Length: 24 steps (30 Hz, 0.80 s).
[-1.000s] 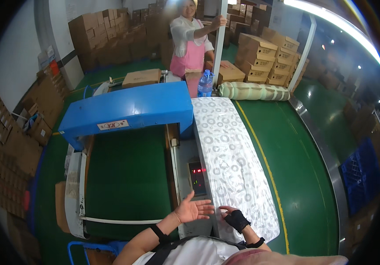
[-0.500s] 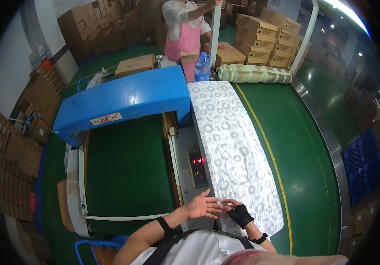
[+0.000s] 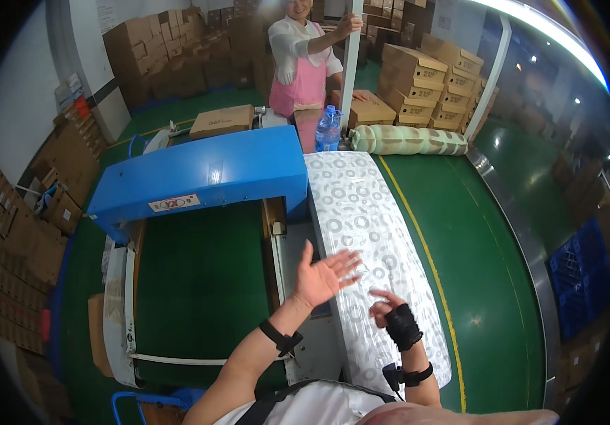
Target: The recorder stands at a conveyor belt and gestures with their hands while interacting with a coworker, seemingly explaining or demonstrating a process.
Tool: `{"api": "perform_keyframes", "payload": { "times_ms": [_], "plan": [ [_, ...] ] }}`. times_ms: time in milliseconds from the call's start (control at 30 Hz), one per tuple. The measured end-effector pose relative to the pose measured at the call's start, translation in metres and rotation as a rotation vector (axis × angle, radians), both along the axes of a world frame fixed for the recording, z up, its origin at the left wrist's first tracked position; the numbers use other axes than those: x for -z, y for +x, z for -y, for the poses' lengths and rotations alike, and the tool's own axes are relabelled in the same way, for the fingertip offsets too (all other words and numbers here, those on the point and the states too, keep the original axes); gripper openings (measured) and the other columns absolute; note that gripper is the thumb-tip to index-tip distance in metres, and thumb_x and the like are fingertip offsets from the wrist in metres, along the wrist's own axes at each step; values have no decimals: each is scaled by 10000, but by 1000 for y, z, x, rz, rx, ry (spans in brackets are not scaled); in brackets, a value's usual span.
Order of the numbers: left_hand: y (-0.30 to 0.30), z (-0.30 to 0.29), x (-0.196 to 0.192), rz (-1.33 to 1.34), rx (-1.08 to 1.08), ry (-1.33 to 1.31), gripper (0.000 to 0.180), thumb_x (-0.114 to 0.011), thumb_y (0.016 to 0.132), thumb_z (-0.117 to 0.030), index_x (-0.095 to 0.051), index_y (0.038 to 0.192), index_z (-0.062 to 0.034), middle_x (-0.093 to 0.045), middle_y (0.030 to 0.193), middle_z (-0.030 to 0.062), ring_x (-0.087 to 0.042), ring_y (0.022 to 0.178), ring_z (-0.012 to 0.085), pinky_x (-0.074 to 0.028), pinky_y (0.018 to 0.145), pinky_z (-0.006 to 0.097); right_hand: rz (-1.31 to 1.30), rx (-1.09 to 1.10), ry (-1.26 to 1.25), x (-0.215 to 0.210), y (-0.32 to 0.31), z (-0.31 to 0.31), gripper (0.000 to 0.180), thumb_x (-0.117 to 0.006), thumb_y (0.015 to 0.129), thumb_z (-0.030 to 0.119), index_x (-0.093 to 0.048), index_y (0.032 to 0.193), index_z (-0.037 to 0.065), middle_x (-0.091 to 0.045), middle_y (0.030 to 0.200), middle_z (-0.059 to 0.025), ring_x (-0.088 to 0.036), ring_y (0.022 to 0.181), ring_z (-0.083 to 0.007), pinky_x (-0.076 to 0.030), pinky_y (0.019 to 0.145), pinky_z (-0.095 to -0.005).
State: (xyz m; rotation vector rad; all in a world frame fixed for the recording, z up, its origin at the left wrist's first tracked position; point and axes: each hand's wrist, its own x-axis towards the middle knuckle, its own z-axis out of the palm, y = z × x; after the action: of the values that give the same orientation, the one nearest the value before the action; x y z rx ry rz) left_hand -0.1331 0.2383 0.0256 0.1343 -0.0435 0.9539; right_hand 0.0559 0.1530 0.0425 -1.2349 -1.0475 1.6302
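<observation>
white fabric with a grey ring print, the sheet (image 3: pixel 361 241), lies as a long strip beside the blue machine (image 3: pixel 198 177), its long axis running from about 12 o'clock near the far bottle (image 3: pixel 327 129) down to 6 o'clock at the person's body. both hands hover over its near end. the left hand (image 3: pixel 322 273) is raised, palm open and fingers spread, holding nothing, reaching in from 7 o'clock across the grey panel so its fingertips sit over the sheet's left edge. the right hand (image 3: pixel 393 319), in a black wrap, hangs lower and nearer the body, fingers loosely curled, also empty; it looks just above the cloth, though whether it touches is unclear. the right hand is the nearer to the sheet's near end. a green roll (image 3: pixel 407 139) lies crosswise at the far end.
</observation>
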Motion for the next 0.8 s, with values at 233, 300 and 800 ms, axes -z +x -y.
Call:
{"api": "perform_keyframes", "payload": {
  "times_ms": [233,300,800],
  "plan": [
    [30,66,93,-360,320,-230,632,-298,798,-479,-265,1171,30,-315,1207,187,-339,1105,269,-287,901,382,253,78,17,78,-7,38,190,-483,758,144,-519,899,22,-547,641,-25,-470,537,-54,-365,471,-177],
    [29,73,89,-384,271,-212,566,-288,822,-430,-271,1162,23,-321,1199,188,-349,1097,269,-301,895,367,278,149,87,88,-6,45,191,-482,760,137,-505,890,-1,-548,645,-34,-477,549,-66,-379,507,-181],
    [30,70,88,-433,243,-251,441,-320,827,-364,-387,1075,-7,-433,1096,199,-425,1027,286,-332,878,374,467,187,191,87,-14,42,179,-482,755,167,-535,830,13,-574,626,-81,-551,579,-124,-434,546,-238]
  ]
}}
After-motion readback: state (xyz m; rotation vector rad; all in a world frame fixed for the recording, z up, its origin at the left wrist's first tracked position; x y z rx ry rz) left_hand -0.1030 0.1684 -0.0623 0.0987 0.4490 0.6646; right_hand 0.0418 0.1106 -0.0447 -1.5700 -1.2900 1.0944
